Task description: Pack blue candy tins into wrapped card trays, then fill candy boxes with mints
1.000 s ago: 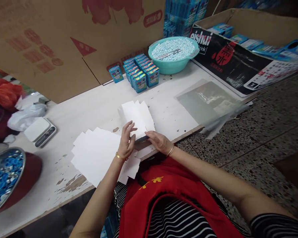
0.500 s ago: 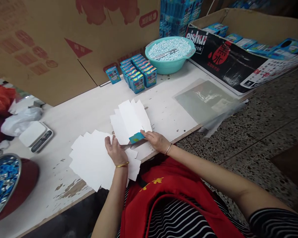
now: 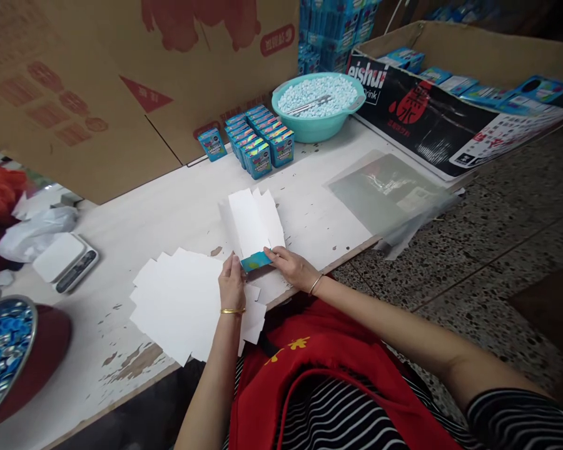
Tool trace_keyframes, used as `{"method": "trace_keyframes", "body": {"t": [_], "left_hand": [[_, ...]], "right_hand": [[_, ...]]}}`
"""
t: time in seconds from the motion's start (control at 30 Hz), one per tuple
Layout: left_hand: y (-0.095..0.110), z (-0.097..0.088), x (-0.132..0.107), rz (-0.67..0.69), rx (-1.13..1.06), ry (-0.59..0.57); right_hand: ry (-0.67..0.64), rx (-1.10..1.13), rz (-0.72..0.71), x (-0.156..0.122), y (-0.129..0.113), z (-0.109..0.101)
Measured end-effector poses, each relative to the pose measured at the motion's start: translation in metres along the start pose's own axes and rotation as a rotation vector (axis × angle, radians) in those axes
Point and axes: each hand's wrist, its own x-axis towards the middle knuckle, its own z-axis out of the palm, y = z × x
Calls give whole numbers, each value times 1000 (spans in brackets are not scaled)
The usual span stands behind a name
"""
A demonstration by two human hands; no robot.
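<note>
While the chipped, painted surface [image 3: 159, 206] lies bare around them, a fan of flat, matte card blanks [image 3: 251, 222] spreads just beyond both sets of fingertips. The left hand [image 3: 232, 282] has its fingers together, pinching the fan's near edge. The right hand [image 3: 293, 267] clamps the glossy blue printed corner [image 3: 256, 260] between the two hands. Loose white sheets [image 3: 182, 300] sprawl beneath the left wrist.

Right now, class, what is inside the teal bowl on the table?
Pale pellets fill the teal bowl, a metal tool lying on top; its bottom is covered.
</note>
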Motion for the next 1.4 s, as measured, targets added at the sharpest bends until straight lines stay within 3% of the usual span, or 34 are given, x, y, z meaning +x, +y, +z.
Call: {"method": "trace_keyframes", "body": {"t": [0.13,0.23,0.47,0.57,0.77,0.83,0.93,0.97,1.03,1.1,1.13,1.23,1.4], "left_hand": [[1,-6,-6,203,316,-136],[3,-2,-7,279,459,-127],[3,13,-4,169,580,42],[-1,17,-5,189,549,55],[-5,9,-3,249,630,22],[6,1,-8,331,688,-11],[33,-6,-22,642,941,-13],[42,-5,-27,739,1074,-72],[55,3,-33,794,1356,-330],[59,17,-32,653,1561,-601],[58,25,-29,563,1616,-674],[52,43,-15,395,1641,-730],[46,51,7,297,1556,-811]], "right_hand": [[67,69,35,1,-3,2],[66,120,24,0,-9,1],[27,76,57,-5,-22,-9],[-13,-27,35,-3,-28,-9],[-91,-275,191,10,-44,-1],[-128,-306,202,14,-45,-3],[-206,-307,174,16,-42,-11],[-232,-296,155,16,-40,-15],[-279,-272,121,15,-36,-22],[-322,-253,101,14,-33,-29],[-340,-245,98,14,-31,-31],[-368,-200,113,13,-28,-37],[-379,-136,131,13,-21,-39]]}}
